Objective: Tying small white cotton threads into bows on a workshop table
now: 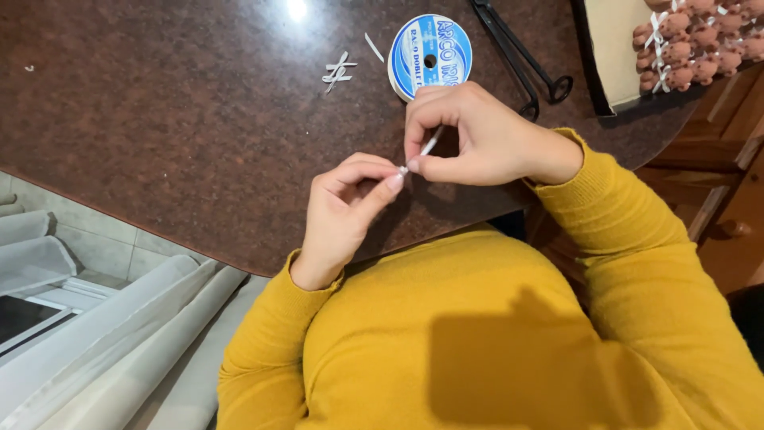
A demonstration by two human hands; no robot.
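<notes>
Ribbon strip [430, 145], thin & white, sits right btwn both hands, pinched at chest height just above the near edge of the dark speckled surface [159, 119]. Left hand [350, 211] is curled, thumb & forefinger closed on the strip's lower end, approx where a tiny white bit shows at the fingertips. Right hand [469, 135] is closed over the upper part, fingers [422, 103] folded down on it, thumb underneath. So both hands grip it, neither is free.

Long axis: runs on a diagonal, low end twd the left hand, high end up & away under the right hand's fingers. It points from near-left to far-right. Only a short stretch shows btwn the two pinches; the rest is hidden by fingers, can't tell how long it is overall. The hands are nearly touching, w/ the right one a bit farther from the body and the left one closer in.

Around it: blue & white ribbon spool [430, 56] lies flat just beyond the right hand, almost touching the knuckles. Small white ribbon bow [338, 72] sits left of the spool, w/ a loose white scrap [374, 46] near it. Black scissors [521, 56] lie right of the spool, handles pointing twd the near-right. Far right corner: tray of small pinkish-brown figures [692, 40] w/ white bows.
</notes>
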